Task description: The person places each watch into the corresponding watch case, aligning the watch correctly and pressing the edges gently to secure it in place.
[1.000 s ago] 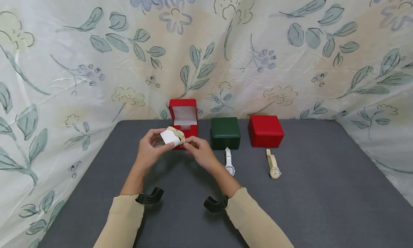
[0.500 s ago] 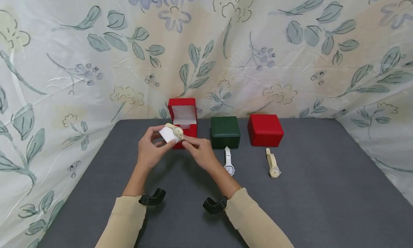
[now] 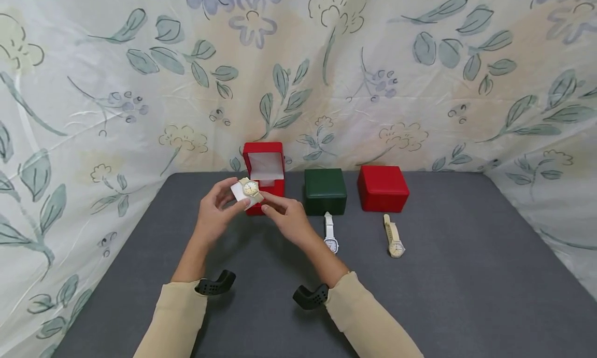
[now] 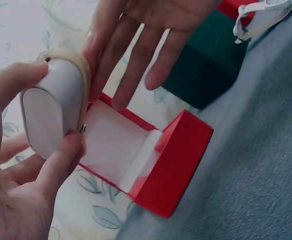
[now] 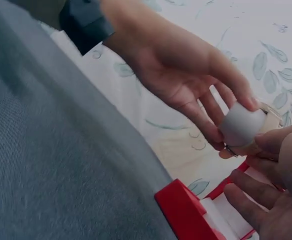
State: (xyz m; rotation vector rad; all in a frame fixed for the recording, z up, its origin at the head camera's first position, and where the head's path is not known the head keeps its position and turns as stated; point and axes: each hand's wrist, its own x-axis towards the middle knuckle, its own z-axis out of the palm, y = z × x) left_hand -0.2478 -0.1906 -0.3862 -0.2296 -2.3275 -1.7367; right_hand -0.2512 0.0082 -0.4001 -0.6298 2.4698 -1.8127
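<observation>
Just left of centre, white cushion (image 3: 237,191), wristwatch (image 3: 250,188) round it, gripped by left hand (image 3: 215,211); strap (image 3: 258,197) touched by right hand (image 3: 290,220), fingers extended.

No lettering or numbers are legible: dial marks on the round cream-strapped held watch (image 3: 250,187), white-strapped watch (image 3: 329,234) and right-hand cream-strapped watch (image 3: 394,239) are too small.

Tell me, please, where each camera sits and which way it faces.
Head: on the head, facing forward and down over the table; left hand, right hand and sleeves show.
Left wrist: on that wrist, facing the cushion in the left hand; both hands show.
Right wrist: on that wrist, facing the same cushion; both hands show.
Wrist views share the cushion and open box.
</observation>
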